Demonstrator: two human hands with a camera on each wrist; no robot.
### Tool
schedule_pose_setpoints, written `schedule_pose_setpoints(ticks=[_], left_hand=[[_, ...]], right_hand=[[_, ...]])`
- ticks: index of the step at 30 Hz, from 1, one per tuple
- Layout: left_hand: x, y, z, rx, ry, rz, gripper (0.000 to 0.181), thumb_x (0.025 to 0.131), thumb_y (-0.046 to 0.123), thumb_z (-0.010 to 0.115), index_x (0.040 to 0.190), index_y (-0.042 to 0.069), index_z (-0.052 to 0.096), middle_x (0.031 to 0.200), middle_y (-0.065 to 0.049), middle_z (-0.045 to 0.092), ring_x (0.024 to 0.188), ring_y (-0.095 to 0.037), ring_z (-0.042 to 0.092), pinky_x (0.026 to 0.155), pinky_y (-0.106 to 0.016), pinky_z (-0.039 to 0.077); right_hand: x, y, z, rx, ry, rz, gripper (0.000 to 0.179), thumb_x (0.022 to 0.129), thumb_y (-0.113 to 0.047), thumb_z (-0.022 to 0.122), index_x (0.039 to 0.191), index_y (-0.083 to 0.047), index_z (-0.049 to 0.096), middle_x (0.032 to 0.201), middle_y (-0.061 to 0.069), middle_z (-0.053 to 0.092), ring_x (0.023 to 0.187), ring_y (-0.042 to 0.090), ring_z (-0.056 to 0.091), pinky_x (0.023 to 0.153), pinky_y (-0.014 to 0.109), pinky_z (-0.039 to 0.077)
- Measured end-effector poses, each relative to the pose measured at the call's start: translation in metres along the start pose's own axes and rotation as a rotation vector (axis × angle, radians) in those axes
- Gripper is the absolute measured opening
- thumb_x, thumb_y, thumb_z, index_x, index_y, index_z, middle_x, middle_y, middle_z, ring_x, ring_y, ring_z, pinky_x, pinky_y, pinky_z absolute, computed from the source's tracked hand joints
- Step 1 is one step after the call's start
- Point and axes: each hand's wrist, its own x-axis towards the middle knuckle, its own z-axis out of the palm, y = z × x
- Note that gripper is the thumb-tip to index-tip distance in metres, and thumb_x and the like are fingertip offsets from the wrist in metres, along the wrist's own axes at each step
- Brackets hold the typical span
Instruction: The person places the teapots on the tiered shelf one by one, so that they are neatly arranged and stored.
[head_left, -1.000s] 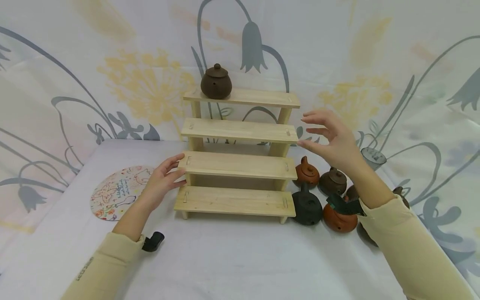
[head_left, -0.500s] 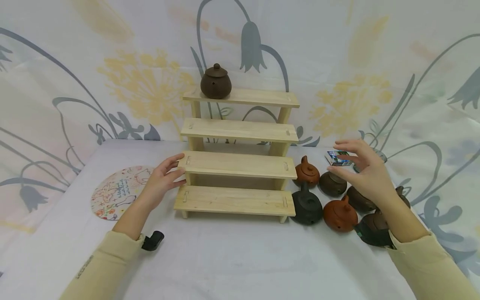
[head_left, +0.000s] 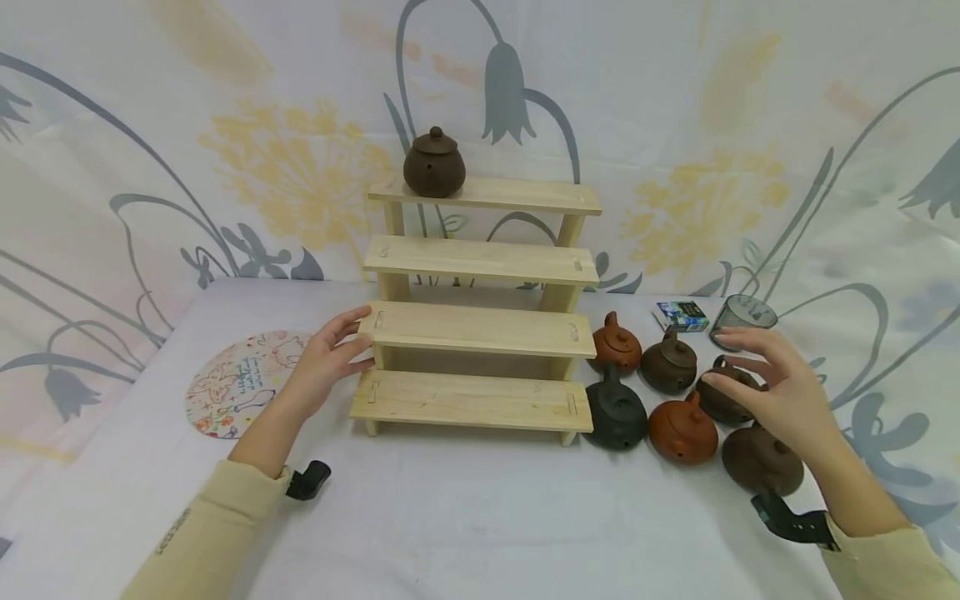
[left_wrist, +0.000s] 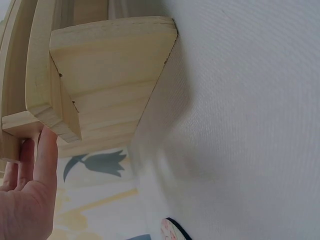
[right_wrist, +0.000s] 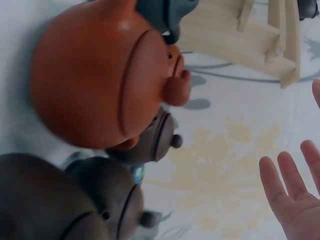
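Note:
My left hand (head_left: pixel 318 367) touches the left end of a stepped wooden display stand (head_left: pixel 480 326), its fingers (left_wrist: pixel 46 160) reaching straight along the board ends in the left wrist view. On the top tier, at the left, a dark brown teapot (head_left: pixel 434 165) stands upright. My right hand (head_left: pixel 787 400) hovers with spread, gently bent fingers and holds nothing. Below it are a dark teapot (head_left: pixel 726 395) and a larger brown one (head_left: pixel 762 460). An orange-red teapot (head_left: pixel 682 430) is close by and fills much of the right wrist view.
Beside the stand's right end are a black teapot (head_left: pixel 616 415), a small reddish teapot (head_left: pixel 617 345) and a brown teapot (head_left: pixel 668 363). Behind them lie a small printed box (head_left: pixel 681 316) and a mesh cup (head_left: pixel 745 312). A round patterned mat (head_left: pixel 240 383) lies at the left.
My right hand has moved from beside the stand's upper tiers down and right, over the teapots, uncovering the box and cup. My left hand stays at the stand.

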Motion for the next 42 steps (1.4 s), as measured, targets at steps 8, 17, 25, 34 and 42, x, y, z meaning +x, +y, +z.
schedule_pose_setpoints(ticks=[8,17,25,34,42], left_hand=[[0.001,0.0,0.0,-0.003,0.003,-0.008,0.052,0.098,0.011,0.045,0.146,0.003,0.025,0.138,-0.022,0.029,0.119,-0.03,0.04,0.096,-0.04,0.045],[-0.001,0.0,0.0,0.003,0.011,-0.011,0.052,0.099,0.012,0.046,0.146,0.004,0.026,0.138,-0.021,0.028,0.119,-0.03,0.04,0.095,-0.04,0.045],[0.0,0.0,-0.001,0.0,0.005,0.0,0.051,0.099,0.012,0.045,0.146,0.003,0.026,0.138,-0.021,0.028,0.117,-0.027,0.041,0.095,-0.038,0.046],[0.001,-0.001,-0.002,-0.018,0.008,-0.001,0.051,0.099,0.011,0.045,0.145,0.002,0.026,0.138,-0.02,0.029,0.115,-0.024,0.042,0.095,-0.039,0.045],[0.001,-0.003,-0.002,-0.03,0.006,-0.004,0.052,0.098,0.011,0.046,0.145,0.003,0.026,0.137,-0.021,0.031,0.115,-0.025,0.043,0.095,-0.04,0.045]], right_hand=[[-0.023,0.009,-0.013,-0.09,0.017,0.062,0.055,0.059,0.031,0.067,0.11,0.013,0.055,0.113,-0.01,0.053,0.098,-0.003,0.054,0.081,0.008,0.045],[-0.052,0.033,-0.032,-0.131,0.062,0.15,0.049,0.067,0.022,0.07,0.112,0.009,0.058,0.112,-0.009,0.053,0.098,-0.004,0.051,0.08,0.004,0.042],[-0.067,0.052,-0.059,-0.315,0.063,0.291,0.045,0.078,0.001,0.073,0.12,0.004,0.056,0.114,-0.026,0.043,0.102,-0.013,0.037,0.075,-0.004,0.033],[-0.079,0.119,-0.09,-0.422,-0.097,0.57,0.056,0.086,-0.03,0.069,0.135,-0.014,0.048,0.144,0.017,0.029,0.129,0.039,0.029,0.076,0.028,0.051],[-0.079,0.15,-0.099,-0.329,-0.305,0.721,0.068,0.086,-0.042,0.064,0.145,-0.027,0.032,0.153,0.019,0.0,0.12,0.063,0.017,0.081,0.074,0.032]])
